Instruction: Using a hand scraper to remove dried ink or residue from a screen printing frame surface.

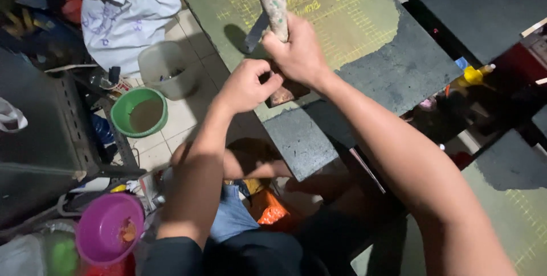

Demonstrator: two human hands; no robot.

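My right hand (pixel 299 54) is wrapped tight around the paint-stained handle (pixel 272 0) of a tool that stands nearly upright over the near edge of the printing board (pixel 353 19), its dark lower end (pixel 285 93) pressed down just below my fists. My left hand (pixel 245 85) is curled into a fist right beside it, fingertips touching that lower end; whether it truly grips anything I cannot tell. The board is yellow-green with a faint grid, and a grey patch covers its near right corner. Down on the tiled floor to my left stands a green bowl (pixel 138 112) holding murky brownish liquid, and just beyond it a pale translucent bucket (pixel 165 68) with a little dark matter at the bottom. Nearer my left elbow sits a purple bowl (pixel 108 227) with a small orange smear inside. A white cloth (pixel 122 14) with bluish marks lies heaped past the bucket. Beyond the board's right edge stands a small yellow bottle (pixel 473 74). Open tile shows only around the bowls.
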